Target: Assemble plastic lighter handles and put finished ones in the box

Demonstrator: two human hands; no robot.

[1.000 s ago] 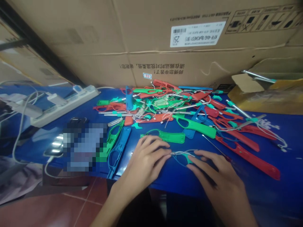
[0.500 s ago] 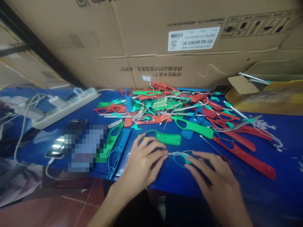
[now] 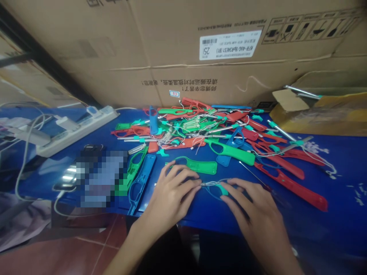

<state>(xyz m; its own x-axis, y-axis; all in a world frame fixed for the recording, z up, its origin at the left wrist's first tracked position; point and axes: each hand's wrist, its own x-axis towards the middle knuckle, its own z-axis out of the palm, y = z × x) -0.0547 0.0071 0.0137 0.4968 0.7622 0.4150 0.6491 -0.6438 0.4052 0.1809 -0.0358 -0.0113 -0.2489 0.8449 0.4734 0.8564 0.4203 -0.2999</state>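
My left hand (image 3: 174, 191) is closed around a thin metal lighter tube, mostly hidden by the fingers; its end shows left of the knuckles. White wires (image 3: 212, 183) run from the tube toward my right hand (image 3: 252, 202). That hand's fingers pinch the wires beside a turquoise trigger piece (image 3: 223, 189); the exact grip is partly hidden. Under the wires lies a blue lighter shell half (image 3: 213, 194). Just beyond my left hand rests a green shell half (image 3: 202, 166), with a blue shell half (image 3: 142, 183) off to the left.
A heap of red, green and blue lighter parts (image 3: 192, 126) spreads across the blue table (image 3: 309, 233). Phones (image 3: 67, 175) and a white power strip (image 3: 77, 131) lie left. At the back stand a large cardboard box (image 3: 172, 46) and, right, an open carton (image 3: 338, 118). A screwdriver (image 3: 252, 173) lies right.
My right hand has moved slightly left, closer to my left hand, bringing the wires and trigger piece along. My left hand keeps its grip on the tube. The view has shifted slightly.
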